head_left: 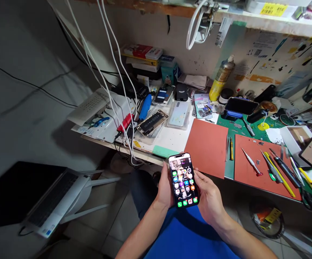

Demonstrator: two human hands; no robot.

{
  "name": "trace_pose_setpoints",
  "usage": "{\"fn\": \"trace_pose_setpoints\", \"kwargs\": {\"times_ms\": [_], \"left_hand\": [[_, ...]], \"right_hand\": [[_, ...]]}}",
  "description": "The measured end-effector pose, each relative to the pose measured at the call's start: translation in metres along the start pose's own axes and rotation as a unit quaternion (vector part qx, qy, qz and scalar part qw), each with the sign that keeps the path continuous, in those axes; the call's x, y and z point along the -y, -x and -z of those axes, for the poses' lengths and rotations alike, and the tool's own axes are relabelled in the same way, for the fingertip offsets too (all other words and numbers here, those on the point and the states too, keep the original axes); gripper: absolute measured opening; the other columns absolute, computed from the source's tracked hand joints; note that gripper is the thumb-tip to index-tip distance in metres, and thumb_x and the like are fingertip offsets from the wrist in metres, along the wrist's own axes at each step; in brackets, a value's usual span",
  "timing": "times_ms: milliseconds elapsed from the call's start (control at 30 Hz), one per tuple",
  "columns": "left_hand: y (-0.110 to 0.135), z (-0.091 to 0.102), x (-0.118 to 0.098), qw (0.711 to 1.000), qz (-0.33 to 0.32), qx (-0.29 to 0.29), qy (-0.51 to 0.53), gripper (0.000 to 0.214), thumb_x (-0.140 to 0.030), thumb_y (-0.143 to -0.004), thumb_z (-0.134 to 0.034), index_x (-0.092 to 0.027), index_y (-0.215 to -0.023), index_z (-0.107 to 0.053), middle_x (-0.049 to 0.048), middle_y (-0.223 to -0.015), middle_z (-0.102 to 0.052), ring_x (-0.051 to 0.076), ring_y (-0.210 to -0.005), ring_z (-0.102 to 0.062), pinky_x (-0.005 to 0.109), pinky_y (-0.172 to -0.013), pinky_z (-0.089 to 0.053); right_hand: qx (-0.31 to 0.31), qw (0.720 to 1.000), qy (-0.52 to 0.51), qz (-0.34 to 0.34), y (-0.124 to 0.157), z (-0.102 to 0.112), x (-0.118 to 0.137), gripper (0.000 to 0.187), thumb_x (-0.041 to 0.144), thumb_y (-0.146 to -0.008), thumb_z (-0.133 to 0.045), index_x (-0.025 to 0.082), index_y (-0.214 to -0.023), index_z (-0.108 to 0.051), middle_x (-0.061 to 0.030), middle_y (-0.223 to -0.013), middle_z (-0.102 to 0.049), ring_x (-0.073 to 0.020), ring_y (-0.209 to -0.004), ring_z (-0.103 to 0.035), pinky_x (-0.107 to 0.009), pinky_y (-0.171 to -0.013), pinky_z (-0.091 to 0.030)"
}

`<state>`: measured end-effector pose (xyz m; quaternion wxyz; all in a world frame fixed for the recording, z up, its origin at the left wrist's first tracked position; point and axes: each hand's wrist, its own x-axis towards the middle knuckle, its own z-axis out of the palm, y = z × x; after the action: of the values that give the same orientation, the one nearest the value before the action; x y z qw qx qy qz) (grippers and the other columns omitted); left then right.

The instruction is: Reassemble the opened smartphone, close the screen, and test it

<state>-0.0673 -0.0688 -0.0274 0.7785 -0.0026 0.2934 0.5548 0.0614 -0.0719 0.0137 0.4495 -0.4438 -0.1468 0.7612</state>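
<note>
A smartphone (183, 181) with its screen lit, showing rows of app icons, is held upright in front of my body, below the bench's front edge. My left hand (165, 187) grips its left side, the thumb along the edge. On the other side, my right hand (207, 190) holds the phone's right edge, with thumb and fingers near the upper half. The fingers behind the phone are hidden. Just beyond it on the bench lie a reddish-brown mat (207, 147) and an opened phone with its battery exposed (152, 122).
A second reddish mat (264, 169) carries a screwdriver (250, 161), tweezers and other slim tools. White cables (113, 72) hang down at the left of the bench. A laptop (56, 201) rests on a white chair at lower left. A spray can (222, 77) stands at the back.
</note>
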Motion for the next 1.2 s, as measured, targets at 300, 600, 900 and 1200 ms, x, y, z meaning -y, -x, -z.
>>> {"fn": "trace_pose_setpoints", "kwargs": {"times_ms": [300,600,900,1200], "left_hand": [[-0.008,-0.012,-0.007,0.999,-0.003,0.037,0.019,0.066,-0.069,-0.100,-0.053,-0.018,-0.139,-0.066,0.0126,-0.109,-0.076,0.033,-0.105,-0.074,0.051,-0.100,-0.056],[-0.009,-0.011,0.000,0.996,0.016,0.061,0.069,0.064,-0.072,-0.097,-0.054,-0.020,-0.133,-0.067,0.0108,-0.101,-0.073,0.031,-0.097,-0.073,0.049,-0.094,-0.056],[0.045,0.049,-0.033,0.980,-0.152,-0.043,0.124,0.064,-0.072,-0.098,-0.050,-0.024,-0.138,-0.065,0.0071,-0.088,-0.067,0.026,-0.083,-0.070,0.048,-0.087,-0.060],[0.139,0.140,-0.067,0.920,-0.292,-0.198,0.172,0.060,-0.066,-0.100,-0.052,-0.027,-0.145,-0.063,0.0127,-0.109,-0.076,0.027,-0.088,-0.076,0.047,-0.081,-0.065]], "right_hand": [[0.004,1.000,0.008,0.006,0.000,0.002,-0.006,0.029,0.050,-0.081,-0.084,0.023,-0.094,-0.083,-0.0046,-0.101,-0.071,-0.0235,-0.094,-0.058,-0.034,-0.080,-0.051],[-0.048,0.999,0.011,-0.021,-0.004,0.007,-0.012,0.026,0.046,-0.077,-0.077,0.024,-0.092,-0.080,-0.0046,-0.098,-0.072,-0.0276,-0.096,-0.064,-0.039,-0.083,-0.056],[0.062,0.956,0.284,0.049,-0.023,0.010,-0.063,0.044,0.055,-0.096,-0.055,0.020,-0.105,-0.079,-0.0109,-0.108,-0.080,-0.0292,-0.100,-0.073,-0.042,-0.090,-0.058],[0.175,0.782,0.580,0.148,-0.114,-0.042,-0.174,0.030,0.042,-0.100,-0.059,0.020,-0.109,-0.077,-0.0102,-0.106,-0.078,-0.0256,-0.094,-0.071,-0.039,-0.095,-0.052]]}}
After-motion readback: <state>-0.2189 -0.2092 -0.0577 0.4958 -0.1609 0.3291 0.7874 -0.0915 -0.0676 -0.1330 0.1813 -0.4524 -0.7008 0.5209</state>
